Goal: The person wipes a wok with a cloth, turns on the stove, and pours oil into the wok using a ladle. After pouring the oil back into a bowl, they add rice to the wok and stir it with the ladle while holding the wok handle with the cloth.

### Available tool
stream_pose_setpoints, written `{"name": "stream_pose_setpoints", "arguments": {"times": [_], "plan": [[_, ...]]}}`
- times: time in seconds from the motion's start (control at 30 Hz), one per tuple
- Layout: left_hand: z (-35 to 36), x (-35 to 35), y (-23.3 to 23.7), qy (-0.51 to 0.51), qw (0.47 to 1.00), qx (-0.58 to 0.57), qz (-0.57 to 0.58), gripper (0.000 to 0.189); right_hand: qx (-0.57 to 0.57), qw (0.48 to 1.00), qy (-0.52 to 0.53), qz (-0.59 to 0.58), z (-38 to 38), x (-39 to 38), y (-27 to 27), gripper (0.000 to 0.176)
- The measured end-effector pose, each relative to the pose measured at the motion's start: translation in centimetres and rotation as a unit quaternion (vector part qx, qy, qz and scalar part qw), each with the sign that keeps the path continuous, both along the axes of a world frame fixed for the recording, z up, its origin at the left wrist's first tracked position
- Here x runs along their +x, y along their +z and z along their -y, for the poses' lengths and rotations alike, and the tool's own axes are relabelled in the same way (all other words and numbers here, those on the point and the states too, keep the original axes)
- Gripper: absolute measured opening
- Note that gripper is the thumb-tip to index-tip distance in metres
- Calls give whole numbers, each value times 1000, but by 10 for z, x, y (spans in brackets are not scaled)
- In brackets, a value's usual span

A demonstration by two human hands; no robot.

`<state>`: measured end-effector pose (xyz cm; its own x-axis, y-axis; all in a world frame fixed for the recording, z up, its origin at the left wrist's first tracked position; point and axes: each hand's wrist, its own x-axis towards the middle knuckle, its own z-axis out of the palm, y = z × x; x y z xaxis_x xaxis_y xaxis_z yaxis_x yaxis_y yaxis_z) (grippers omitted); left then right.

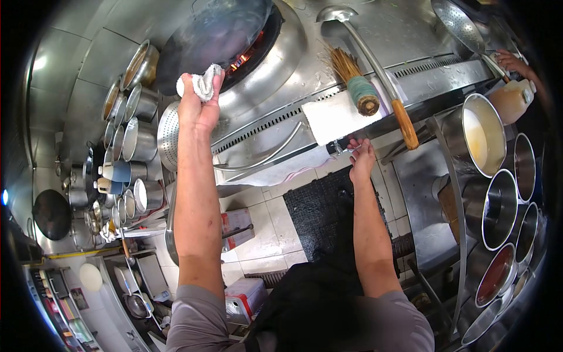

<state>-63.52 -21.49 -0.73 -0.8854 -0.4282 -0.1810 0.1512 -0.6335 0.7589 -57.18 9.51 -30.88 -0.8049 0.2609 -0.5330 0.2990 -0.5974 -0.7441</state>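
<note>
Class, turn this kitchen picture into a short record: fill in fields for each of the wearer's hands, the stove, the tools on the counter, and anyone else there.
Left hand: left hand grips a bunched white cloth at the wok's near rim
Right hand: right hand, fingers at a small metal fitting below the counter edge; exact grip unclear
Stove: wok tilted, smoky; orange glow beside it
Tools: bristle brush partly over a white towel; wooden-handled ladle alongside
Other person: a hand at upper right

Wok [205, 41] at eleven o'clock, over burner [296, 35]. Brush [355, 82] at one, partly on towel [322, 123]; ladle [370, 61] just right. Pots [139, 141] at ten; further pots [495, 196] toward four.
</note>
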Motion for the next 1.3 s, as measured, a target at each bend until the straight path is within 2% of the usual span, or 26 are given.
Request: {"name": "stream_pose_setpoints", "arguments": {"times": [0.17, 0.43, 1.3], "plan": [[2, -1, 2, -2, 1000, 1, 2, 37, -18, 1000, -2, 4, 0, -1, 0, 39], [0, 0, 7, -6, 1000, -8, -16, 39, -26, 1000, -14, -4, 1, 0, -3, 32], [3, -3, 3, -10, 1000, 11, -16, 38, -47, 999, -20, -14, 2, 2, -2, 32]]}}
